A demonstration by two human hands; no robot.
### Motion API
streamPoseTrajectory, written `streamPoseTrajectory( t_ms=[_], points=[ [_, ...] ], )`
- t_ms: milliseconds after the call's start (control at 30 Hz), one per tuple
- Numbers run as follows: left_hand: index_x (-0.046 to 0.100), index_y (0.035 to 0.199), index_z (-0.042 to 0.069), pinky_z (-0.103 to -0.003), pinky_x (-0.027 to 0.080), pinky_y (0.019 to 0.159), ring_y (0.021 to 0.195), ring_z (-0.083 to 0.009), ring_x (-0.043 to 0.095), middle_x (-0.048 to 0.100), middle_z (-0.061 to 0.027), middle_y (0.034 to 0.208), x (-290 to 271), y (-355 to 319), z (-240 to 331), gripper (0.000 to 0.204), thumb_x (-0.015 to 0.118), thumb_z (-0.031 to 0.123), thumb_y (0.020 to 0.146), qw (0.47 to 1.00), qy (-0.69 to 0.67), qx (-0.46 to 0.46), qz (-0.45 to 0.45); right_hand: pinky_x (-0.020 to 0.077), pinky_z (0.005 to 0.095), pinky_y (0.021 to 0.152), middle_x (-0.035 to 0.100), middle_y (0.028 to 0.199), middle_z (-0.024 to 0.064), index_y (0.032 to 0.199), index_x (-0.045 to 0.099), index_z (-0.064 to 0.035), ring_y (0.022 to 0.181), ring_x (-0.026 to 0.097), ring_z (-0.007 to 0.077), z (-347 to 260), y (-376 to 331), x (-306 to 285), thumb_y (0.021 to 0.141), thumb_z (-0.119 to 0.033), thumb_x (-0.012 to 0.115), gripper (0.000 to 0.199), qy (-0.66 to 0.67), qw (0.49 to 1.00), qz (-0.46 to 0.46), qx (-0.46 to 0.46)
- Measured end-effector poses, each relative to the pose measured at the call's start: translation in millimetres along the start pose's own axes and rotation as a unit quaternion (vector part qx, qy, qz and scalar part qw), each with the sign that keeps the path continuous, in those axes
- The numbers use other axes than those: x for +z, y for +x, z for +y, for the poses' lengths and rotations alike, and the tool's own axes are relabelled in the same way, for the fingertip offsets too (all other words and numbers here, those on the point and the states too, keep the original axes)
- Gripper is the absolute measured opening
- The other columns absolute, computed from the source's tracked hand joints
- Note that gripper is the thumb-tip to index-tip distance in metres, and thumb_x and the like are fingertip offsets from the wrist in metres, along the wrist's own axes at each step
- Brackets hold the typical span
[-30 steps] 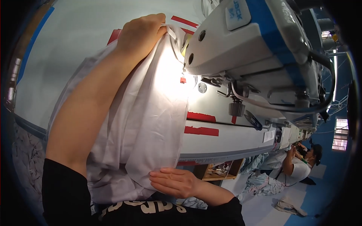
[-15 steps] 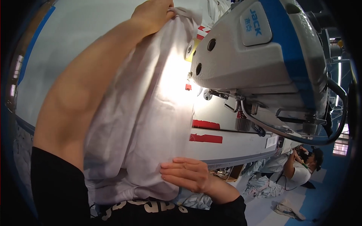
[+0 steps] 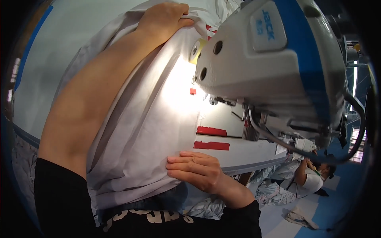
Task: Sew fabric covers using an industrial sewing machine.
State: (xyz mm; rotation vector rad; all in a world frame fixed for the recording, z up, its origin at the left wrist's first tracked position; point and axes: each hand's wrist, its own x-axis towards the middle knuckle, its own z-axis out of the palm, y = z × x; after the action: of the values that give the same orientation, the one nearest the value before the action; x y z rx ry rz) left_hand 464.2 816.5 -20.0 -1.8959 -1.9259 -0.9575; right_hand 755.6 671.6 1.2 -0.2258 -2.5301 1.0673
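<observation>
A large piece of white fabric (image 3: pixel 139 139) drapes across the table toward my lap, lit brightly near the sewing machine (image 3: pixel 246 71). My left hand (image 3: pixel 168 18) reaches to the fabric's far end and has its fingers closed on it there, with the thumb showing at the right. Nearer my body, my right hand (image 3: pixel 196 168) lies with outstretched fingers on the fabric's right edge. The machine's white and blue head stands to the right of the cloth; the glare and the head hide much of the needle area.
Red strips (image 3: pixel 211 145) mark the pale table (image 3: pixel 254 156) by its front edge. A grey curved tube (image 3: pixel 285 148) hangs along the machine. At the right, another person (image 3: pixel 311 178) sits near heaped light fabric (image 3: pixel 276 194). A crumpled cloth (image 3: pixel 299 218) lies on the floor.
The fabric has spread out to the left at its far end, beyond my left forearm. Its near edge has drawn up from my lap. My right hand has moved slightly farther away from me.
</observation>
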Motion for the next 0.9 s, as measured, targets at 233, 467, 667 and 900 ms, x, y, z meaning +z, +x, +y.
streamPoseTrajectory(
  t_ms=[233,467,667,900],
  points=[
    [0.063,0.081,0.005,-0.041,0.049,0.077,0.086,-0.0312,0.064,0.067,-0.0155,0.085,40,31,-21,0.033,0.064,0.038,0.083,0.997,-0.038,-0.029,-0.068,0.0533,0.0358,0.086,0.072,0.094,0.005,0.089,0.07,-0.0101,0.098,0.068,0.0202,34,18,-18,0.087,-0.016,0.059,0.013,-0.034,0.999,-0.021,-0.012],
    [0.063,0.085,0.006,-0.045,0.049,0.072,0.08,-0.0367,0.064,0.067,-0.0172,0.082,11,11,-34,0.034,0.06,0.039,0.086,0.973,-0.148,0.111,0.136,0.0478,0.039,0.094,0.072,0.096,0.0036,0.087,0.071,-0.0103,0.101,0.067,0.0186,48,25,-6,0.085,-0.013,0.06,0.012,0.033,0.998,0.051,0.033],
    [0.026,0.144,-0.002,-0.044,0.023,0.113,0.137,-0.0342,0.032,0.034,-0.0245,0.145,-149,-165,16,0.074,0.053,0.044,0.093,0.993,0.001,-0.024,-0.112,0.0461,0.0392,0.097,0.071,0.099,0.0034,0.088,0.069,-0.0105,0.103,0.065,0.0179,59,13,-17,0.077,-0.005,0.065,0.013,-0.049,0.996,0.032,0.071],
    [0.056,0.118,0.004,-0.043,0.051,0.07,0.079,-0.0353,0.066,0.068,-0.0148,0.092,-150,-178,-91,0.037,0.062,0.025,0.087,0.98,0.085,-0.12,-0.137,0.0421,0.045,0.102,0.068,0.093,0.0049,0.088,0.066,-0.0078,0.1,0.065,0.0223,53,30,-14,0.075,0.002,0.063,0.017,-0.026,0.996,0.055,0.062]
  ],
)
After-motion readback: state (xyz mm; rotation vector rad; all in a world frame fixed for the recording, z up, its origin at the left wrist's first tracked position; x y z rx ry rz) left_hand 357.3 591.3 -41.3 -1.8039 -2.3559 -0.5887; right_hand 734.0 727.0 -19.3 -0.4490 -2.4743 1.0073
